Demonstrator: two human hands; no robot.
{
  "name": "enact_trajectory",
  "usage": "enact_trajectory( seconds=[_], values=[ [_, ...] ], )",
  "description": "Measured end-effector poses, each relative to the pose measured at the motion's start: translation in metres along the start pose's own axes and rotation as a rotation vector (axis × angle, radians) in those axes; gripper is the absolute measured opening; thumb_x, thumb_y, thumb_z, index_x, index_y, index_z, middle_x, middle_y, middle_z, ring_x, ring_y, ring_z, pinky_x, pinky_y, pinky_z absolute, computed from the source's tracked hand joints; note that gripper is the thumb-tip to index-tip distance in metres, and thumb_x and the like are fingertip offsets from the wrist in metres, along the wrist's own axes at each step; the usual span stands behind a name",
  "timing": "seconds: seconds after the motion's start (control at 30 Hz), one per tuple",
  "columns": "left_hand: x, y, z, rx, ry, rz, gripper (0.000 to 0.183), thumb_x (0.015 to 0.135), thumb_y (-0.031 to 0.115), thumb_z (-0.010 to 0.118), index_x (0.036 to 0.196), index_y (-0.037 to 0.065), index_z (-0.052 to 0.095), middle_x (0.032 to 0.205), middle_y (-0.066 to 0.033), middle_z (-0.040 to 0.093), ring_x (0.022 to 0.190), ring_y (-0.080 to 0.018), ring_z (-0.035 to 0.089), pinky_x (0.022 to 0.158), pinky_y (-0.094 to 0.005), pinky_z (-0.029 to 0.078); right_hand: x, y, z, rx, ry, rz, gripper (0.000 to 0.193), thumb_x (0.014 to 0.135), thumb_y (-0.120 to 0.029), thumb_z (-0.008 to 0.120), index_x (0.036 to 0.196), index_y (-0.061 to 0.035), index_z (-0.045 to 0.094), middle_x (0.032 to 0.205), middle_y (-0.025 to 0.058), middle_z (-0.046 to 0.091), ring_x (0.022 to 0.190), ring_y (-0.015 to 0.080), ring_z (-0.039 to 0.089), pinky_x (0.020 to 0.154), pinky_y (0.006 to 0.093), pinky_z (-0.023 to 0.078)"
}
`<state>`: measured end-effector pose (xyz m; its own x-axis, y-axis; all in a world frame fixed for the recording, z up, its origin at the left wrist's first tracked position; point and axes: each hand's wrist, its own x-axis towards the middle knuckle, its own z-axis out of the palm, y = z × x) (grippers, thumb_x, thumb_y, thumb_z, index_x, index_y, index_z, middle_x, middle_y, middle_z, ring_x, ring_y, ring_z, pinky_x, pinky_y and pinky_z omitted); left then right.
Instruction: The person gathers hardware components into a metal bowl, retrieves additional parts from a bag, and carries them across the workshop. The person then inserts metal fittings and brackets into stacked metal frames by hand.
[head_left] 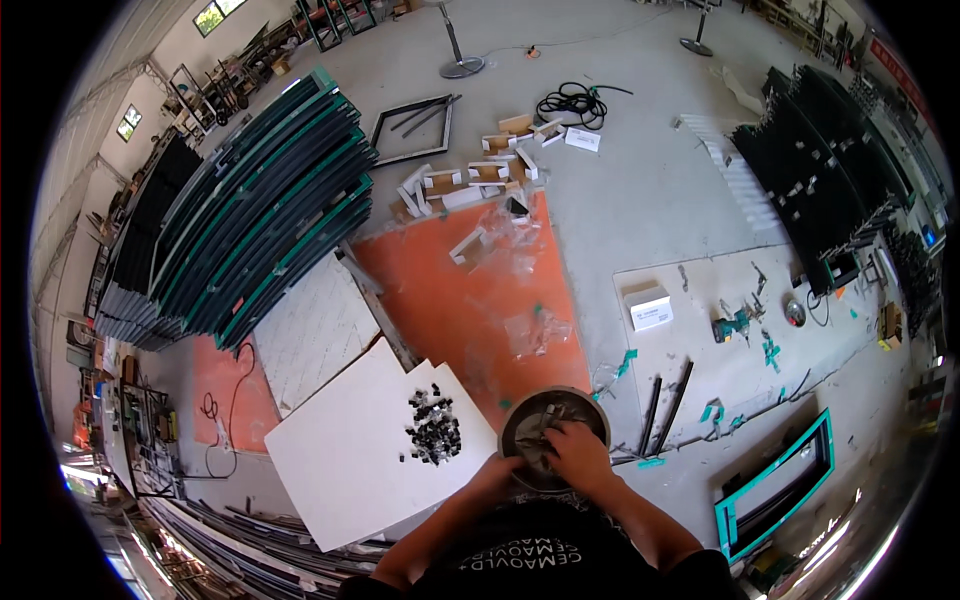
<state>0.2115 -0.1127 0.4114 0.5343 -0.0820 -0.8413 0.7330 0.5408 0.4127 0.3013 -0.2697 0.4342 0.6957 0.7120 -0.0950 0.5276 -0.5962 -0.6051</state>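
Observation:
In front of my body stands a round, grey-rimmed bucket (602,418) with crumpled greyish material (533,425) inside, perhaps a plastic bag. My right hand (578,455) reaches over the bucket with its fingers curled down into it; whatever they pinch is hidden. At the near left of the bucket, my left hand (492,477) grips the rim, its fingertips at the inner edge. To the left, a heap of small black and silvery pieces (433,428) lies on a white board (330,455).
Curved-looking stacks of dark frames (260,200) stand at the left, more frames (820,170) at the right. Orange sheeting (440,290) with clear plastic lies ahead. A teal power drill (730,325), white box (650,308), two black bars (672,408) and a green-edged frame (775,490) lie rightward.

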Motion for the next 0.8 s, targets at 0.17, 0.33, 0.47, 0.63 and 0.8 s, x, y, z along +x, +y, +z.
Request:
enact_trajectory(
  seconds=[0.17,0.33,0.47,0.63,0.8],
  values=[
    [0.023,0.026,-0.027,-0.165,0.022,0.05,0.035,0.08,0.008,0.05,0.112,-0.006,0.048,0.104,-0.0177,0.057,0.089,-0.0293,0.06,0.078,-0.0397,0.05,0.036,-0.012,-0.019,0.091,0.245,-0.09,0.022,0.072,-0.014,0.061,0.092,-0.0053,0.06,0.092,0.0124,0.057,0.086,0.0309,0.054,0.074,0.0389,0.046],
    [0.077,0.05,-0.049,-0.36,-0.041,0.17,0.039,0.08,0.006,0.044,0.115,-0.009,0.041,0.11,-0.0249,0.051,0.096,-0.0353,0.056,0.082,-0.0426,0.05,0.064,0.02,-0.047,0.209,0.51,-0.022,0.014,0.073,-0.009,0.061,0.086,-0.0033,0.061,0.084,0.0108,0.059,0.076,0.029,0.058,0.066,0.0366,0.047],
    [0.102,0.098,-0.022,-0.408,0.023,0.175,0.044,0.079,0.003,0.041,0.121,-0.007,0.035,0.117,-0.0227,0.046,0.104,-0.0365,0.051,0.091,-0.0461,0.044,0.071,0.099,-0.048,0.24,0.593,0.188,0.01,0.073,-0.008,0.062,0.081,-0.0033,0.062,0.081,0.0118,0.06,0.071,0.0293,0.058,0.062,0.0355,0.047],
    [0.147,0.178,0.058,-0.447,0.033,0.294,0.045,0.08,0.003,0.041,0.123,-0.005,0.032,0.12,-0.0231,0.044,0.109,-0.0354,0.048,0.093,-0.0493,0.041,0.071,0.254,-0.02,0.219,0.506,0.529,0.016,0.073,-0.017,0.063,0.081,-0.0034,0.066,0.076,0.012,0.064,0.071,0.0243,0.062,0.062,0.0297,0.05],
    [0.193,0.266,0.145,-0.386,-0.007,0.305,0.044,0.083,0.005,0.043,0.123,-0.006,0.031,0.12,-0.0231,0.044,0.108,-0.0346,0.049,0.093,-0.0481,0.041,0.104,0.377,-0.058,0.478,0.266,0.701,0.023,0.075,-0.021,0.061,0.083,-0.0006,0.065,0.067,0.0083,0.064,0.056,0.014,0.061,0.054,0.0271,0.049]
  ],
)
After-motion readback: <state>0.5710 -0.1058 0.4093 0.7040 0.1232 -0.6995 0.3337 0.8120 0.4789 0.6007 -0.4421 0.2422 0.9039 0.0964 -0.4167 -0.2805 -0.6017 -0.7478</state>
